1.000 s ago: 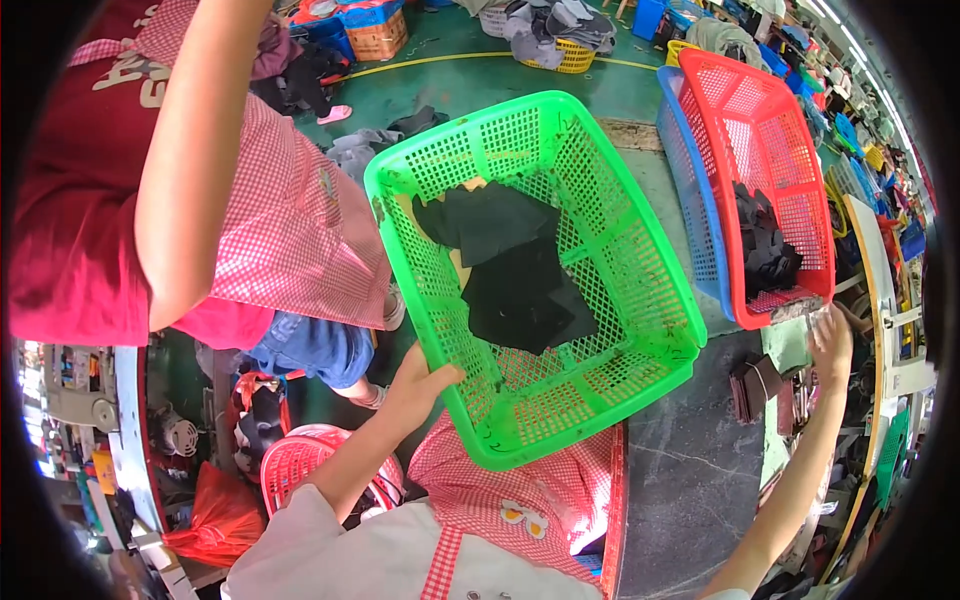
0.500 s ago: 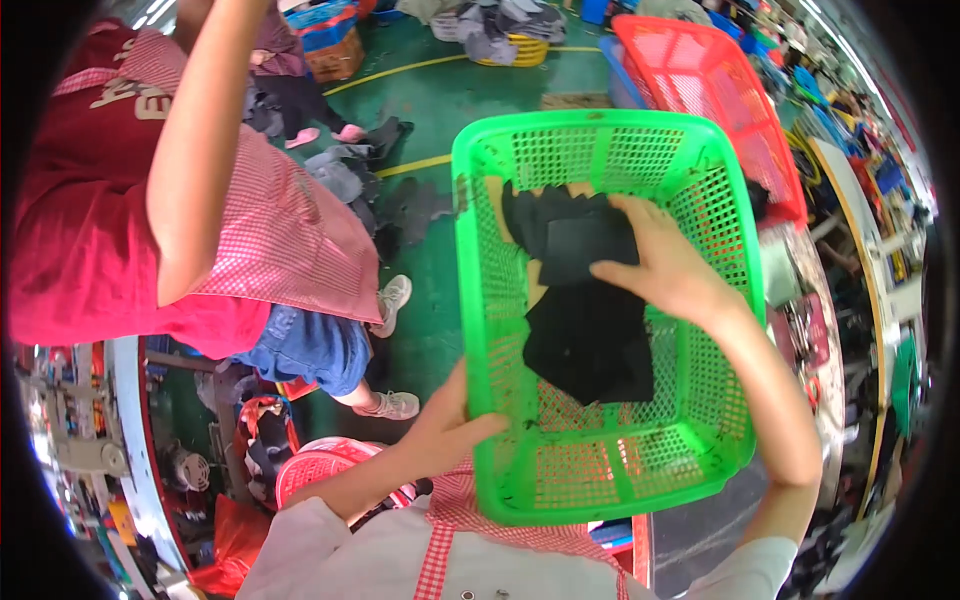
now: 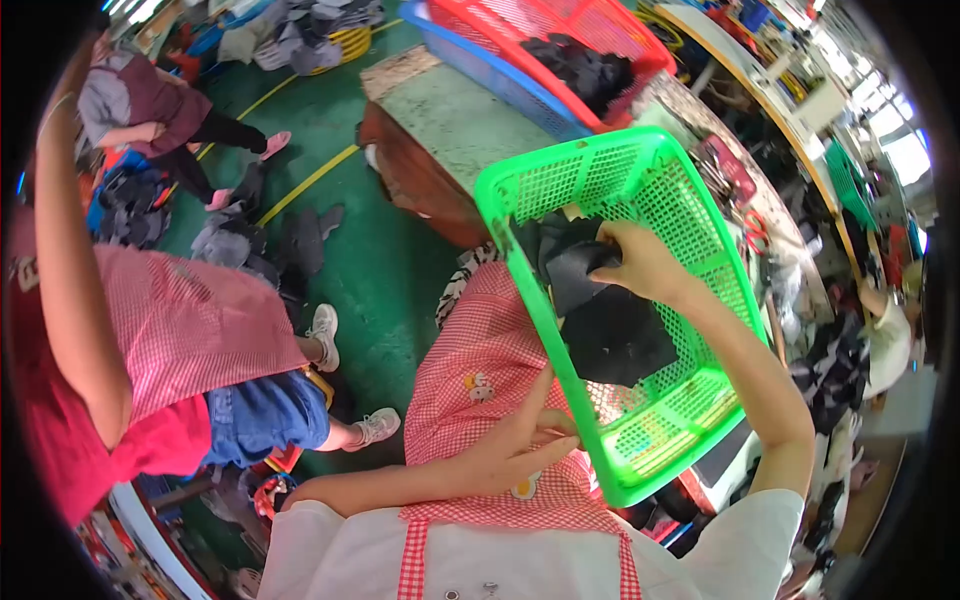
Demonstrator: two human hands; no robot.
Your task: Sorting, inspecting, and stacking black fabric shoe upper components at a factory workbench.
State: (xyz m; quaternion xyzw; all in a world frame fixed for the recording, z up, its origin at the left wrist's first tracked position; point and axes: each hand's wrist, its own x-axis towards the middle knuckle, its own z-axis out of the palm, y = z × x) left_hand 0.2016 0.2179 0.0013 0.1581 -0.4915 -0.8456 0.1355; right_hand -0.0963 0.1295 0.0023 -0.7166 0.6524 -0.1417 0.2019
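Note:
A bright green plastic basket [image 3: 590, 430] with mesh walls sits tilted in front of me, its near left rim beside my body. Black cut fabric pieces [image 3: 620, 335] lie inside it, some stacked and overlapping. My right hand [image 3: 640, 262] reaches over the right rim and pinches the upper pieces between thumb and fingers. Alongside the left rim is my left hand [image 3: 525, 440], fingers stretched and apart, holding nothing; whether it touches the rim I cannot tell.
A red basket [image 3: 500, 30] with dark scraps rests in a blue one [image 3: 480, 70] on a table [image 3: 440, 115] beyond. Another person in a pink checked apron [image 3: 190, 320] stands close at left. Fabric scraps [image 3: 305, 235] litter the green floor. Red scissors [image 3: 755, 232] lie at right.
The view has swung to the right. The green basket has slanted and shifted away from my left hand, which no longer grips its rim. My right hand has closed on the black fabric.

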